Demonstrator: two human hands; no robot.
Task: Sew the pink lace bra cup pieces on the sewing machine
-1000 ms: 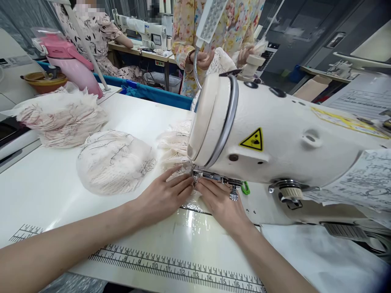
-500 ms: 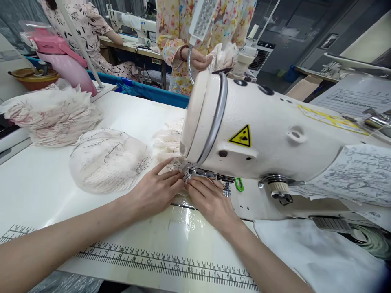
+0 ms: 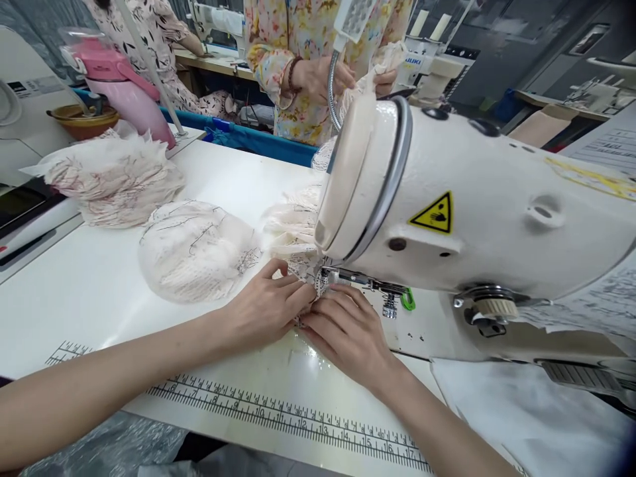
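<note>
A cream, gathered lace fabric [image 3: 293,228] lies under the head of the white sewing machine [image 3: 377,192], bunched on its left side. My left hand [image 3: 271,301] grips the fabric's near edge just left of the presser foot, thumb and fingers bent together. Close against it, my right hand [image 3: 348,331] presses and pinches the same lace in front of the needle area. The fingertips of both hands nearly meet there and partly cover the lace. The needle itself is hard to make out.
Two heaps of sheer fabric, a round one [image 3: 199,252] and a reddish-threaded one [image 3: 114,175], lie to the left. Behind them stand a pink bottle [image 3: 119,99] and a brown bowl [image 3: 84,119]. A printed ruler [image 3: 283,414] runs along the front. A co-worker [image 3: 298,73] handles fabric beyond the machine.
The view has shifted, so the machine appears further right. My left index finger has curled in from a stretched position. The co-worker's hands have lifted their fabric higher.
</note>
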